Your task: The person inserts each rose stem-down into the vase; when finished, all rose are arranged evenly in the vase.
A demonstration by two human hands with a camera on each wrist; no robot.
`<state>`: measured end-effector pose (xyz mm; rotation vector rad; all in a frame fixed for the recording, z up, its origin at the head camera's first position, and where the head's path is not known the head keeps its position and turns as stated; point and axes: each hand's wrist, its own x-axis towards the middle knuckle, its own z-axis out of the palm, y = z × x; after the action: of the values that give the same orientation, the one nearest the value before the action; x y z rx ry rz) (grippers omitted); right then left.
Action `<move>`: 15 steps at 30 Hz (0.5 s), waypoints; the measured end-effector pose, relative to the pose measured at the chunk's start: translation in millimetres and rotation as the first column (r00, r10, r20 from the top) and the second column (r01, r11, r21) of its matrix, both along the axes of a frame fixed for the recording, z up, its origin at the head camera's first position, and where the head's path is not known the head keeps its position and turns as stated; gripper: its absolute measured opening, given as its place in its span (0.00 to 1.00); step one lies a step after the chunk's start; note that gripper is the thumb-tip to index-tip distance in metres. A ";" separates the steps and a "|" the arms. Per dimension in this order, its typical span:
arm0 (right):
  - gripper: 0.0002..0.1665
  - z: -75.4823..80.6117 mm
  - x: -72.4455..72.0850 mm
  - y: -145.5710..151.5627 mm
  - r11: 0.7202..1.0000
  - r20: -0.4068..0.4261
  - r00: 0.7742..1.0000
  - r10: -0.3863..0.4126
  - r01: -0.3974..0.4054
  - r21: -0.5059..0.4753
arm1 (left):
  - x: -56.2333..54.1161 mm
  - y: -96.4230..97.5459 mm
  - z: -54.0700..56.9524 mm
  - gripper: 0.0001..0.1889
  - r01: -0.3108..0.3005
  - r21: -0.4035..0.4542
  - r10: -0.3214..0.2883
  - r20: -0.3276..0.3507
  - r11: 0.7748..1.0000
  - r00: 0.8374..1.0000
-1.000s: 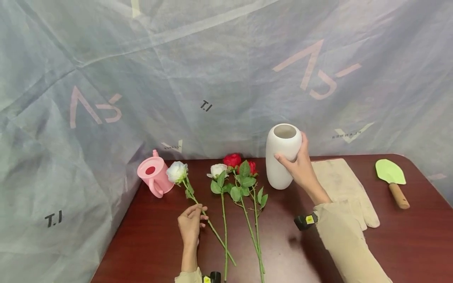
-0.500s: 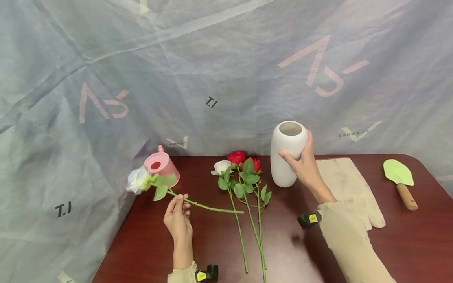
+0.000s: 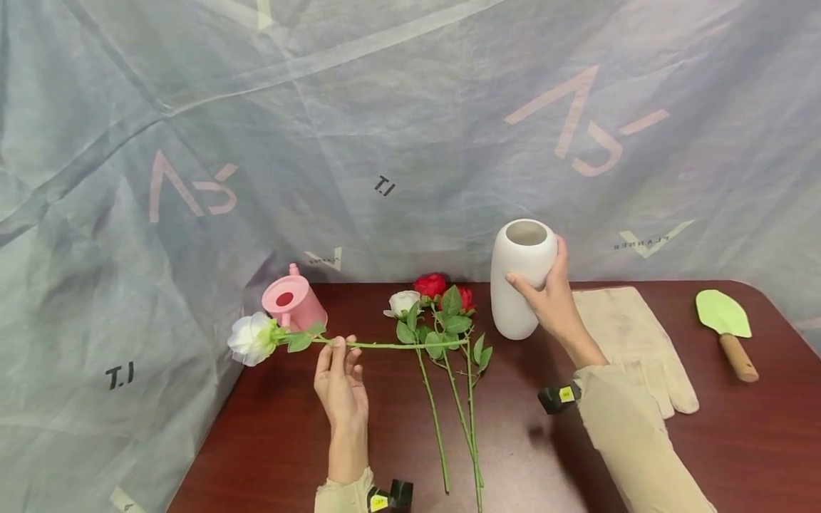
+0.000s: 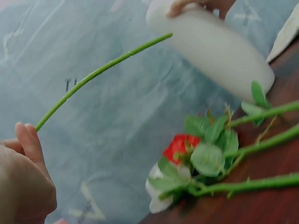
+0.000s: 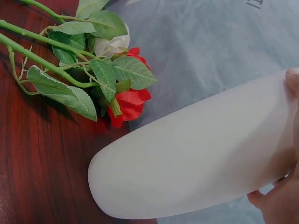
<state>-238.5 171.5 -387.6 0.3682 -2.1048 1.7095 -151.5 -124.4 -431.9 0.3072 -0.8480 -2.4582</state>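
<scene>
My left hand (image 3: 343, 388) pinches the green stem of a pale bluish-white rose (image 3: 253, 339) between thumb and fingers. The stem lies nearly level, bloom to the left, its cut end pointing right toward the vase. In the left wrist view the bare stem (image 4: 100, 70) reaches up from the fingertips. My right hand (image 3: 548, 303) grips a tall white vase (image 3: 515, 285) around its upper side, thumb on the front. The vase stands upright with its mouth showing. Between the hands lie a white rose (image 3: 403, 304) and two red roses (image 3: 430, 285), stems toward me.
A pink watering can (image 3: 304, 306) stands at the back left, close behind the held rose. Cream gloves (image 3: 625, 328) lie right of the vase, and a green trowel (image 3: 723, 313) with a wooden handle farther right. A grey sheet (image 3: 410, 142) hangs behind the brown table (image 3: 269, 442).
My left hand has lifted the bluish-white rose off the tabletop and swung it from slanting to nearly level, bloom moving left and stem end rising right. The right hand stays on the vase.
</scene>
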 end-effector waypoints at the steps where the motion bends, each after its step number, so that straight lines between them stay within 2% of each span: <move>1: 0.51 0.2 0.1 -0.3 1.000 0.003 1.000 0.001 -0.001 0.000 | -0.8 3.5 2.9 0.03 0.000 -0.002 0.000 -0.010 1.000 1.000; 3: 0.51 -0.1 -0.2 -1.0 1.000 0.009 1.000 0.006 -0.006 -0.002 | -3.5 9.7 8.8 0.03 -0.009 0.015 0.009 -0.029 1.000 1.000; 10: 0.52 -3.3 -1.3 -0.3 1.000 0.014 1.000 0.001 -0.001 -0.008 | -22.8 27.8 30.8 0.06 -0.119 0.082 0.121 -0.024 0.989 0.992; 15: 0.52 -4.1 -1.2 -1.0 1.000 0.009 1.000 0.000 0.000 -0.013 | -34.2 32.7 40.2 0.06 -0.143 0.103 0.145 -0.013 0.984 0.989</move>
<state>-239.7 170.5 -391.7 0.3567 -2.0989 1.7278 -185.7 -91.7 -391.7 0.3657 -0.6692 -2.3691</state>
